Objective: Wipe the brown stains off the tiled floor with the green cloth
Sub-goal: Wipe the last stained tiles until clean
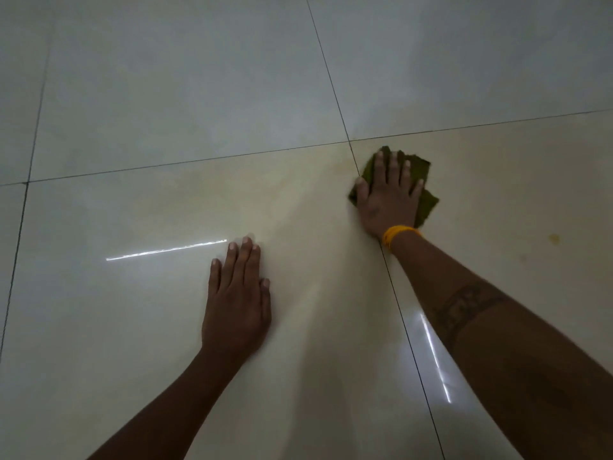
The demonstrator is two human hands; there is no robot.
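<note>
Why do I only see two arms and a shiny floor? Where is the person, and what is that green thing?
The camera sits on the person's head and looks down, so you see only their arms, as if through their eyes. The floor is made of big pale tiles with thin dark lines between them. The right hand lies flat with straight fingers, pressing a green cloth onto the floor near where the lines cross. That wrist wears a yellow band. The left hand rests flat on a tile and holds nothing. A small brown stain sits to the right of the cloth. The bright white streaks are a light shining off the glossy tiles.
</note>
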